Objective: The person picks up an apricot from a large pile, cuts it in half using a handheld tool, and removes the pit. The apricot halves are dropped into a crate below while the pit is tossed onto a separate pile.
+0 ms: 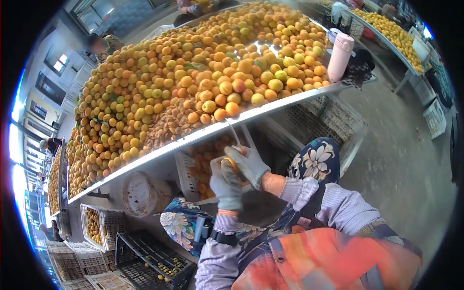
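Observation:
My left hand (225,184), in a pale grey glove, is closed around an orange apricot (233,165). Right beside it, my gloved right hand (250,166) has its fingers bent against the same fruit. A thin, pale, blade-like tool (233,131) sticks up from the right hand's fingers toward the table edge; its handle is hidden. Below and behind both hands stands a white crate (186,176) with orange apricots or halves in it. Above them, the metal-edged table (270,107) bears a large heap of apricots (193,72), with a patch of brown pits (171,121) near its edge.
A pink bottle (340,57) stands at the table's right corner beside dark cloth. Under the table are a white bucket (140,194) and a pale crate (345,118). A black crate (152,261) and a white crate (102,227) sit at lower left. Other people are farther off.

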`<action>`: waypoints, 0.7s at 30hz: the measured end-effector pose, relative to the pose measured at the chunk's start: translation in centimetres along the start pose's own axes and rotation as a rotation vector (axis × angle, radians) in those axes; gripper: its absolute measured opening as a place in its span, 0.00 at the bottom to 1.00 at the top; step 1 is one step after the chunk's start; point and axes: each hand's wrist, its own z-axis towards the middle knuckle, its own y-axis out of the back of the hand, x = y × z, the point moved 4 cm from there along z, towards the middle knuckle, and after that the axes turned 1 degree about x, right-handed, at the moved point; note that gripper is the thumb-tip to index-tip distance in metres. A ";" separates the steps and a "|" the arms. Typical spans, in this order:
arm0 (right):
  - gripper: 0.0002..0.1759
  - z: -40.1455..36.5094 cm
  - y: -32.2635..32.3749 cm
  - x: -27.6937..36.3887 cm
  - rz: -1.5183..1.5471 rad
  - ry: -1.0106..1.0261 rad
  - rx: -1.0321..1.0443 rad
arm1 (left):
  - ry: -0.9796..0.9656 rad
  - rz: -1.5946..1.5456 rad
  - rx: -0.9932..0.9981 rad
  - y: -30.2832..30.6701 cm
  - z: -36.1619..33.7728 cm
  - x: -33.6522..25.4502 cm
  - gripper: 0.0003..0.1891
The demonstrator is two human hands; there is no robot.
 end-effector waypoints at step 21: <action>0.16 -2.4 -1.6 5.6 -0.670 0.749 0.159 | 1.021 -1.160 0.209 -2.6 -2.0 4.6 0.23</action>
